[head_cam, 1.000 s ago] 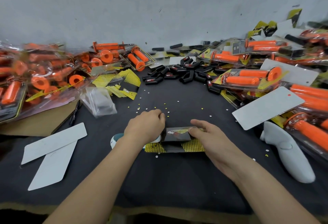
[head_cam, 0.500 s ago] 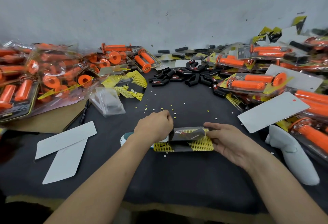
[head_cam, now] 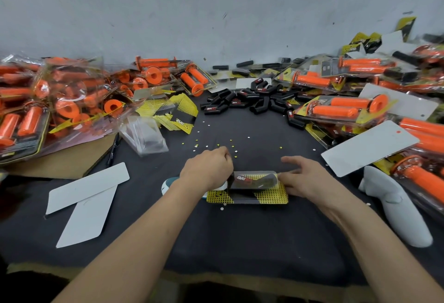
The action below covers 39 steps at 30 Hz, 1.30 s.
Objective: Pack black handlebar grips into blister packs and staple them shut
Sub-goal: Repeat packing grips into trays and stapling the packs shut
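Between both hands, blister pack (head_cam: 249,188) crosswise

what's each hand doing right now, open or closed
Left hand: closed in a grip on the stapler, at the left end of the blister pack.
Right hand: open, fingers resting on the pack's right end, holding nothing.

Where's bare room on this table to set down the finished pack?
Bare cloth lies between the pack and the near edge, and between the white cards and left hand. The orange packs left and right, and the black grips, are crowded.
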### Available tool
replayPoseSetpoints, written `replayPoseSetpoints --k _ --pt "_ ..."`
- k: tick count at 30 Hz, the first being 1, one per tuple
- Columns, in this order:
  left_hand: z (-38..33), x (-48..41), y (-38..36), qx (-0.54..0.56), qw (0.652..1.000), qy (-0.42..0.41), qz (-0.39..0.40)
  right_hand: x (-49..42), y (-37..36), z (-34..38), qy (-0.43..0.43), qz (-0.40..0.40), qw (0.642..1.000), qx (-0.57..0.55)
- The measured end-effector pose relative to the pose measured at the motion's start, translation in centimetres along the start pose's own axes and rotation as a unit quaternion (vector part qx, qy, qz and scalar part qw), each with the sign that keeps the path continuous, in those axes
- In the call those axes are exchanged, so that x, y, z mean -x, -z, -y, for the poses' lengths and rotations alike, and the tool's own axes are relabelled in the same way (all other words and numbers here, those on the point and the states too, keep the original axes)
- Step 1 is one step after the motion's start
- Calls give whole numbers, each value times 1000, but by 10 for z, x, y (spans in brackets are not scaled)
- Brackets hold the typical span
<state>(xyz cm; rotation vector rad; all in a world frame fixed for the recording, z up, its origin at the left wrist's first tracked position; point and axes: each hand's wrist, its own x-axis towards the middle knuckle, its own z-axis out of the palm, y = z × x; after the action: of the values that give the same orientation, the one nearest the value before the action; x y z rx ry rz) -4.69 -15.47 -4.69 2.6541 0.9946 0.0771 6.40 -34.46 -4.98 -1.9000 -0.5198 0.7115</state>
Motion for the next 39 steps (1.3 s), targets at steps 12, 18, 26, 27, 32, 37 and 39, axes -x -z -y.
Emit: replayPoseSetpoints --k 12,18,26,27,32,37,39 --pt "-1 2 -5 -43 999 15 15 -15 -93 84 271 71 952 125" --pt "-6 0 -21 -285 957 46 23 -45 -130 67 283 123 876 369" --pt "7 2 5 -75 994 23 71 -30 -122 78 235 104 959 118" --pt "7 -1 9 -46 996 7 73 -24 -116 74 252 68 961 87" --pt "9 -5 11 85 995 -50 -16 3 -66 24 328 10 925 194" --pt "12 -10 18 357 931 -22 -75 5 -36 0 298 99 841 440" --pt "13 -8 16 356 930 -33 -85 5 -27 -2 308 81 841 437"
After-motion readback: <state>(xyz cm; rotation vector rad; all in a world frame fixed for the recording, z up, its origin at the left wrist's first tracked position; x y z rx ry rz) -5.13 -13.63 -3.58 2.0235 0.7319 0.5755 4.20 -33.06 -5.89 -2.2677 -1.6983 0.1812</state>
